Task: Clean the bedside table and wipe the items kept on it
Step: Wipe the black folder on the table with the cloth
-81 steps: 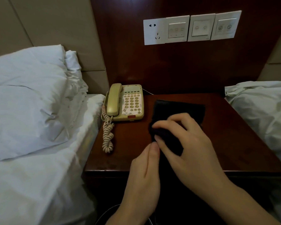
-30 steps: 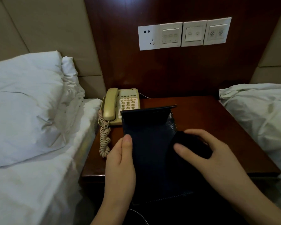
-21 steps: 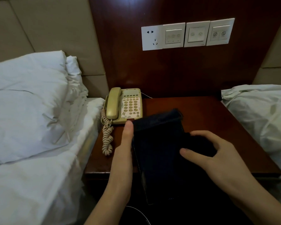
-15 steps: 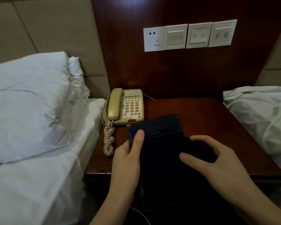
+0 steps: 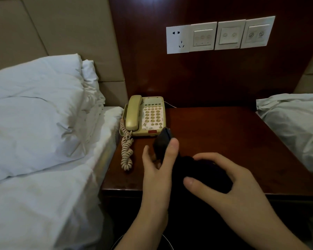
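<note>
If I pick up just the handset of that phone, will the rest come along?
Probably a bit. The handset joins the telephone by a curly cord, which likely stretches first, then tugs. The base looks like light plastic, so it may slide on the glossy bedside table. The handset itself looks stiff, not floppy.

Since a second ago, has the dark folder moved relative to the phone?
Yes. The dark folder was held open and upright, hiding the phone's right edge; it is now turned edge-on, lower, just below the phone's front corner.
</note>
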Demonstrator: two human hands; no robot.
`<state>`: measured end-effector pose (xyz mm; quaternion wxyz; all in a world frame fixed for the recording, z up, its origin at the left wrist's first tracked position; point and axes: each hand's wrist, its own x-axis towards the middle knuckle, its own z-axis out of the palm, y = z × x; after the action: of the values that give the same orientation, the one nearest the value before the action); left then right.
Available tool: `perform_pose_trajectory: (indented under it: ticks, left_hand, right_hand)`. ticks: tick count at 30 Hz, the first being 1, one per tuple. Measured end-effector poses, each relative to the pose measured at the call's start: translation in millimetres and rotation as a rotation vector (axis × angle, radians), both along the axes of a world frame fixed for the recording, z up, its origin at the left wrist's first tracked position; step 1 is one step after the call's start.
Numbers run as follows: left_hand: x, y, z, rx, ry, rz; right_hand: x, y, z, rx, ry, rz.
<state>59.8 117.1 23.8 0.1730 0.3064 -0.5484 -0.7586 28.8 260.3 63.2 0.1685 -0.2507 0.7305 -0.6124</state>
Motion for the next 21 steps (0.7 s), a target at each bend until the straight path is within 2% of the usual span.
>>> perform_pose_trajectory:
  ticks: [2,4,6,9,13,17,21]
  left_hand:
    - [-0.2,-2.8,-3.4,0.218,0.061,-0.081]
    - [2.0,-3.1,-1.2,0.341,0.133,-0.1]
    - [2.1,-6.1,-1.6,0.362,0.217,-0.067]
    - [4.2,-9.9,-1.9,0.414,0.226,-0.041]
    - [8.5,-11.3,2.6,0.593,0.149,-0.183]
    - [6.6,-14.2,3.7,0.568,0.129,-0.168]
    - [7.0,-16.9,9.1,0.473,0.124,-0.103]
  right_hand:
    - [3.4,-2.5,3.4,-0.072,-0.039,0.007]
    - [4.4,-3.2,6.5,-0.135,-0.058,-0.033]
    - [1.9,-2.3,7.6,-0.174,-0.061,-0.083]
    - [-6.4,-1.2,3.1,-0.173,-0.041,-0.167]
    - [-16.4,1.1,-1.3,-0.191,-0.162,-0.227]
    - [-24.0,8.8,4.8,-0.191,-0.403,-0.167]
    - [-27.8,15.0,11.7,-0.196,-0.499,-0.127]
